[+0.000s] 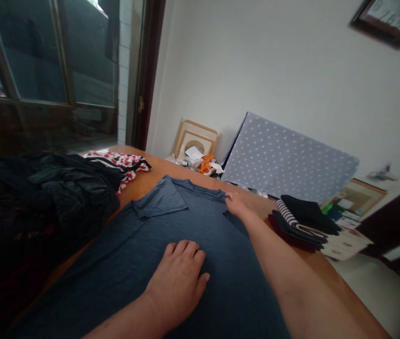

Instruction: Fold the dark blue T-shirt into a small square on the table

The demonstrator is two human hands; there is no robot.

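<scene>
A dark blue T-shirt lies spread over the table, its collar at the far end and its left sleeve folded in across the chest. Palm down on the middle of the shirt rests my left hand, fingers slightly bent, not gripping the cloth. Farther off, my right hand has its fingers closed on the shirt at the right shoulder, beside the collar. My right forearm covers part of the shirt's right side, so the sleeve there is mostly hidden.
Dark clothes lie heaped on the left, with a red-and-white patterned garment behind them. Folded clothes are stacked at the table's right edge. A grey polka-dot board leans against the wall beyond.
</scene>
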